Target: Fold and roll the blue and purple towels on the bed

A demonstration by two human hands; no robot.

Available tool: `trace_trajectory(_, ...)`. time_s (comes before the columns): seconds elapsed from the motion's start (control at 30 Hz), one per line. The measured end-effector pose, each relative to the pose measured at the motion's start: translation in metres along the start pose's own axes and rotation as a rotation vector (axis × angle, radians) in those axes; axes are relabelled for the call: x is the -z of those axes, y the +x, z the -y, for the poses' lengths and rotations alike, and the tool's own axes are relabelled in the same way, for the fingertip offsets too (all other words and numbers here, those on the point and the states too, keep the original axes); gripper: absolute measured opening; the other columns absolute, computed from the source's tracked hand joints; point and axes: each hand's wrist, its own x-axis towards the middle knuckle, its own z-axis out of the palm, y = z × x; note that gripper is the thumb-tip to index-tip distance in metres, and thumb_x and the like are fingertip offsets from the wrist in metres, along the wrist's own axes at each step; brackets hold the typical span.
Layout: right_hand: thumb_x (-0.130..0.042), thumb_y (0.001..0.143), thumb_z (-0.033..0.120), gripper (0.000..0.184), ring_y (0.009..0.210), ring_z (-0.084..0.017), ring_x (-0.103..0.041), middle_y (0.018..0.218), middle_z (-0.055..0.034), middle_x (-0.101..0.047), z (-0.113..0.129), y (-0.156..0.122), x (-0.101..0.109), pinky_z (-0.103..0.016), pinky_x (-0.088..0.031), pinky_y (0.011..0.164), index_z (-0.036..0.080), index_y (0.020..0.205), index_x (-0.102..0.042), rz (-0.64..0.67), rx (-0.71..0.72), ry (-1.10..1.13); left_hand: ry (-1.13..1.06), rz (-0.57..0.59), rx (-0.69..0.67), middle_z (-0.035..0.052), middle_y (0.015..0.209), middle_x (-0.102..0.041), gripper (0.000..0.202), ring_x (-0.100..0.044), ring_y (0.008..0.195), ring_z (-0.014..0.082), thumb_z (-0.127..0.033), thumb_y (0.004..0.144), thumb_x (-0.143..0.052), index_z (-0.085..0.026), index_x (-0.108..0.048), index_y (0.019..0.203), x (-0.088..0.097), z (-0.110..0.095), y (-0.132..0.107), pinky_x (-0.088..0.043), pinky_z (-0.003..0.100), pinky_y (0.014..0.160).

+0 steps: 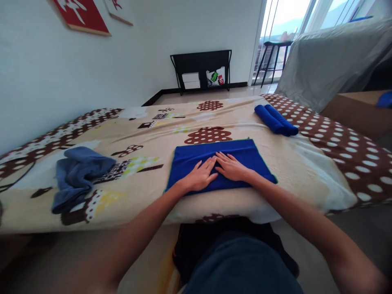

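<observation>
Blue cloth [200, 151] lies flat; rack [199, 62] holds boxes [191, 80].

The person wears a dark, slate-blue top [241, 265], plain over the part that shows, its rounded front curving broadly at the lower edge of the view. Beyond it spreads black cloth [199, 245], apparently a lower garment, with a tiny red accent [174, 250] at its left border; its folds are too dark to make out. Both forearms [298, 218] are slender and bare. The left hand [199, 176] and right hand [232, 167] are likewise bare, with slim fingers and short-looking nails.
</observation>
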Motion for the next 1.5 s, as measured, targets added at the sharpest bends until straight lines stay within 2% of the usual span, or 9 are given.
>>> trace_trajectory(0.2,-0.025,0.098,0.062,0.072,0.153,-0.024,-0.014,0.164,-0.0066,-0.019,-0.1,-0.01,0.016,-0.05,-0.011,0.125,0.021,0.158,-0.027,-0.05,-0.246,-0.012,0.027,-0.133,0.29,0.0065,0.166,-0.014,0.062,-0.011,0.155,0.0244,-0.047,0.101,-0.021,-0.023,-0.02,0.159,0.015,0.099,-0.012,-0.009,0.056,0.122)
trace_trajectory(0.33,-0.023,0.1,0.059,0.071,0.152,-0.024,-0.02,0.162,-0.0087,-0.024,-0.142,-0.043,0.026,-0.05,-0.016,0.123,0.019,0.157,-0.028,-0.09,-0.325,-0.021,0.025,-0.22,0.386,0.0086,0.165,-0.022,0.059,-0.018,0.153,0.0259,-0.043,0.101,-0.021,-0.022,-0.028,0.156,0.021,0.126,-0.037,-0.014,0.061,0.119)
trace_trajectory(0.5,-0.024,0.102,0.051,0.061,0.15,-0.024,-0.025,0.161,-0.0088,-0.029,-0.128,-0.1,0.029,-0.05,-0.024,0.12,0.02,0.154,-0.036,-0.265,-0.292,-0.034,0.027,-0.502,0.256,0.0097,0.158,-0.039,0.051,-0.033,0.148,0.0232,-0.038,0.1,-0.029,-0.021,-0.047,0.145,0.015,0.086,-0.097,-0.028,0.049,0.118)
trace_trajectory(0.63,-0.039,0.101,0.046,0.045,0.137,-0.025,-0.048,0.153,-0.0036,-0.045,-0.09,-0.157,0.037,-0.047,-0.037,0.113,0.029,0.14,-0.054,-0.415,-0.044,-0.067,0.174,-0.836,0.061,0.0043,0.137,-0.063,0.036,-0.053,0.133,0.0245,-0.023,0.093,-0.052,-0.029,-0.06,0.127,-0.001,0.033,-0.172,-0.035,0.046,0.113)
trace_trajectory(0.73,-0.049,0.098,0.039,0.036,0.125,-0.024,-0.057,0.137,-0.003,-0.061,-0.071,-0.182,0.038,-0.044,-0.044,0.106,0.031,0.13,-0.063,-0.403,0.069,-0.088,0.3,-0.929,0.014,0.0029,0.116,-0.073,0.046,-0.064,0.116,0.0263,-0.013,0.084,-0.061,-0.032,-0.061,0.126,-0.012,0.01,-0.204,-0.039,0.047,0.105)
trace_trajectory(0.93,-0.049,0.097,0.03,0.044,0.118,-0.022,-0.061,0.13,-0.0033,-0.065,-0.062,-0.185,0.022,-0.043,-0.049,0.1,0.029,0.142,-0.054,-0.302,0.16,-0.131,0.327,-0.714,0.0,0.0065,0.126,-0.069,0.053,-0.063,0.118,0.0249,-0.007,0.085,-0.052,-0.026,-0.055,0.134,-0.034,0.013,-0.175,-0.04,0.043,0.103)
trace_trajectory(1.1,-0.048,0.097,0.029,0.037,0.118,-0.021,-0.062,0.127,-0.0037,-0.067,-0.071,-0.183,0.01,-0.043,-0.05,0.1,0.027,0.132,-0.061,-0.337,0.116,-0.101,0.17,-0.725,0.13,0.0078,0.117,-0.07,0.039,-0.063,0.112,0.0245,-0.011,0.086,-0.049,-0.023,-0.063,0.12,-0.047,0.022,-0.152,-0.039,0.042,0.101)
trace_trajectory(1.23,-0.051,0.097,0.035,0.029,0.112,-0.022,-0.064,0.12,-0.0047,-0.07,-0.08,-0.178,0.009,-0.043,-0.05,0.099,0.026,0.118,-0.069,-0.382,0.058,-0.071,0.075,-0.799,0.239,0.0036,0.109,-0.073,0.023,-0.063,0.11,0.0245,-0.02,0.092,-0.051,-0.027,-0.068,0.106,-0.044,0.028,-0.154,-0.033,0.047,0.101)
trace_trajectory(1.5,-0.049,0.098,0.037,0.027,0.111,-0.024,-0.062,0.118,-0.007,-0.068,-0.098,-0.179,0.017,-0.045,-0.045,0.1,0.026,0.108,-0.072,-0.362,0.013,-0.111,-0.023,-0.72,0.226,0.0025,0.106,-0.075,0.019,-0.062,0.11,0.0245,-0.035,0.093,-0.056,-0.03,-0.071,0.103,-0.029,0.056,-0.169,-0.03,0.046,0.101)
